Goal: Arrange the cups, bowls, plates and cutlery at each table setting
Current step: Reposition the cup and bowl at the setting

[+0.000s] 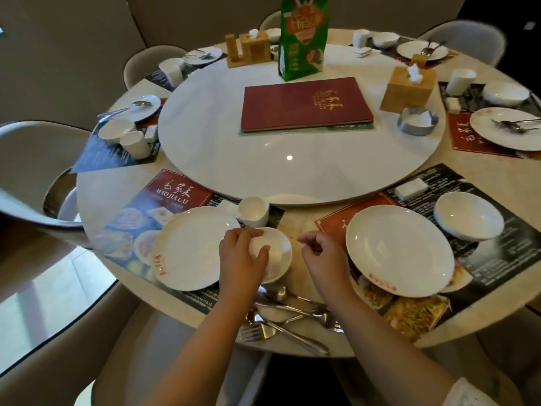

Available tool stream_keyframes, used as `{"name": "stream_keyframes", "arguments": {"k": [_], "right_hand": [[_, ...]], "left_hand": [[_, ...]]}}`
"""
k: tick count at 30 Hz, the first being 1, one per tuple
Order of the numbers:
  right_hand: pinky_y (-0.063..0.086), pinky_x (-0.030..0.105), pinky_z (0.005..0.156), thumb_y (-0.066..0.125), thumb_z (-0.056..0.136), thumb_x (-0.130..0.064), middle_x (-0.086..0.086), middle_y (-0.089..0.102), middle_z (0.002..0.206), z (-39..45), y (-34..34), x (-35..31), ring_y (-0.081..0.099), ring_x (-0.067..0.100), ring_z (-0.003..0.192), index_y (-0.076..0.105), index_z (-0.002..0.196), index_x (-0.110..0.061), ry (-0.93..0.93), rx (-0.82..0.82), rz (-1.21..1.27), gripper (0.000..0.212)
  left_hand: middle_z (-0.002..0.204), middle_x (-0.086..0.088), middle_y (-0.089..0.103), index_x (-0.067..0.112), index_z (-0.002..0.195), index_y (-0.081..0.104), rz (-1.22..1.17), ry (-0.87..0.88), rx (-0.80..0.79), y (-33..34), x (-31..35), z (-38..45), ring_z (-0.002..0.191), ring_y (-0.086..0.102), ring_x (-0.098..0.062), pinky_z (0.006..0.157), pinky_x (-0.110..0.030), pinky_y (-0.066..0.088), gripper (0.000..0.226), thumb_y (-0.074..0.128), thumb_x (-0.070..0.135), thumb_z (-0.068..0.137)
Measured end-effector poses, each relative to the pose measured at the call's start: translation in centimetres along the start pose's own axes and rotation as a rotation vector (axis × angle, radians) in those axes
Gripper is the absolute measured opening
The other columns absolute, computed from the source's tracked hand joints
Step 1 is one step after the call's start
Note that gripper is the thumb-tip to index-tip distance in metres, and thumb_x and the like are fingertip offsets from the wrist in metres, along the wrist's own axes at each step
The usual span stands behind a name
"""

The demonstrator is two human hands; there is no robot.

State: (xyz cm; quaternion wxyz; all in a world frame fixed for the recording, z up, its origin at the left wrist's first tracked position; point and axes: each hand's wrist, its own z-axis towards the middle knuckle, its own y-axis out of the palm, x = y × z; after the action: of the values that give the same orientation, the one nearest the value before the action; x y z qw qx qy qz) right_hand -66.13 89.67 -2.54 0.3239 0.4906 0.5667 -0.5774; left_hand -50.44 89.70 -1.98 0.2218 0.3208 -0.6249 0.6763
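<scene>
Left hand [241,254]: fingers are gripping the rim of a small white bowl [273,254], just right of the near-left plate [193,247].
Right hand [320,254]: fingers are curling loosely, holding nothing, between bowl and right plate [399,250].
Cup [254,211]: standing behind the bowl.
Cutlery [288,313]: lying heaped at the surface [117,189] edge.

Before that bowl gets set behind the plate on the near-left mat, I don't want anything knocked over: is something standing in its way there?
Yes. The left hand grips the small bowl beside the near-left plate. A white cup stands just beyond it, at that plate's far right edge, right on the way back.
</scene>
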Motion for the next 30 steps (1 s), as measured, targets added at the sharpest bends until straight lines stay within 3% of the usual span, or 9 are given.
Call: {"name": "stream_keyframes", "arguments": {"k": [4, 8, 13, 17, 19, 23, 25, 27, 30], "right_hand": [[0.043, 0.013, 0.071, 0.061, 0.091, -0.014, -0.012, 0.065, 0.098, 0.0, 1.4, -0.2, 0.058, 0.0, 0.091, 0.067, 0.097, -0.027, 0.006, 0.031, -0.004, 0.016], [0.04, 0.01, 0.069, 0.06, 0.092, -0.013, -0.011, 0.065, 0.102, -0.3, 2.4, 0.0, 0.057, -0.002, 0.092, 0.067, 0.101, -0.026, 0.013, 0.037, -0.028, 0.017], [0.043, 0.012, 0.074, 0.062, 0.092, -0.02, -0.011, 0.061, 0.113, -0.8, 2.5, -0.2, 0.057, 0.005, 0.104, 0.063, 0.111, -0.029, 0.016, 0.016, -0.02, 0.021], [0.044, 0.028, 0.096, 0.071, 0.085, -0.028, -0.013, 0.051, 0.135, -1.1, 2.0, -1.1, 0.047, 0.007, 0.121, 0.048, 0.133, -0.036, -0.039, -0.119, 0.076, 0.054], [0.047, 0.032, 0.099, 0.075, 0.082, -0.025, -0.012, 0.046, 0.14, -1.2, 1.6, -1.8, 0.046, 0.01, 0.125, 0.043, 0.138, -0.037, -0.063, -0.18, 0.119, 0.066], [0.053, 0.027, 0.092, 0.076, 0.08, -0.014, -0.029, 0.044, 0.121, -1.2, 0.3, -2.6, 0.048, 0.009, 0.12, 0.045, 0.134, -0.038, -0.08, -0.156, 0.189, 0.067], [0.054, 0.024, 0.087, 0.077, 0.08, -0.013, -0.024, 0.048, 0.12, -0.9, -0.7, -2.5, 0.05, 0.009, 0.116, 0.047, 0.131, -0.038, -0.084, -0.109, 0.187, 0.064], [0.055, 0.029, 0.088, 0.078, 0.078, -0.017, -0.012, 0.052, 0.123, -0.5, -1.8, -2.1, 0.053, 0.013, 0.114, 0.049, 0.128, -0.038, -0.084, -0.06, 0.166, 0.062], [0.055, 0.037, 0.091, 0.079, 0.077, -0.023, -0.011, 0.055, 0.121, -0.1, -3.4, -1.3, 0.055, 0.014, 0.113, 0.051, 0.125, -0.039, -0.068, 0.0, 0.145, 0.059]], "left_hand": [[0.128, 0.0, 0.053, 0.023, 0.127, 0.054, -0.141, -0.079, -0.078, -0.5, -0.6, 0.0, 0.108, 0.052, -0.011, 0.076, -0.011, 0.037, 0.035, 0.062, 0.025, 0.093], [0.129, 0.0, 0.059, 0.027, 0.127, 0.053, -0.247, -0.138, -0.134, -0.7, -0.7, 0.0, 0.104, 0.05, -0.008, 0.071, -0.011, 0.037, 0.031, 0.058, 0.024, 0.096], [0.125, 0.002, 0.06, 0.028, 0.123, 0.058, -0.358, -0.185, -0.13, -1.3, -0.9, 0.5, 0.106, 0.053, -0.01, 0.085, -0.023, 0.042, 0.029, 0.06, 0.021, 0.095], [0.115, 0.006, 0.061, 0.026, 0.126, 0.059, -0.496, -0.197, -0.13, -2.3, 0.1, 1.1, 0.102, 0.058, -0.011, 0.088, -0.028, 0.049, 0.031, 0.06, 0.023, 0.095], [0.116, 0.004, 0.062, 0.027, 0.127, 0.059, -0.597, -0.21, -0.151, -2.6, 1.0, 1.4, 0.103, 0.06, -0.013, 0.087, -0.031, 0.052, 0.032, 0.059, 0.023, 0.095], [0.115, -0.001, 0.063, 0.029, 0.123, 0.06, -0.772, -0.249, -0.226, -2.3, 3.0, 1.9, 0.104, 0.061, -0.018, 0.086, -0.035, 0.055, 0.028, 0.059, 0.023, 0.096], [0.116, -0.001, 0.063, 0.026, 0.124, 0.059, -0.816, -0.257, -0.261, -1.8, 4.0, 2.1, 0.106, 0.061, -0.019, 0.089, -0.037, 0.055, 0.029, 0.059, 0.022, 0.096], [0.115, -0.001, 0.062, 0.021, 0.127, 0.058, -0.862, -0.258, -0.3, -1.1, 4.9, 2.3, 0.106, 0.061, -0.019, 0.091, -0.037, 0.055, 0.031, 0.059, 0.018, 0.095], [0.115, -0.005, 0.063, 0.017, 0.127, 0.058, -0.885, -0.245, -0.351, 0.3, 6.4, 2.7, 0.106, 0.062, -0.02, 0.091, -0.037, 0.055, 0.031, 0.059, 0.017, 0.096]]}}
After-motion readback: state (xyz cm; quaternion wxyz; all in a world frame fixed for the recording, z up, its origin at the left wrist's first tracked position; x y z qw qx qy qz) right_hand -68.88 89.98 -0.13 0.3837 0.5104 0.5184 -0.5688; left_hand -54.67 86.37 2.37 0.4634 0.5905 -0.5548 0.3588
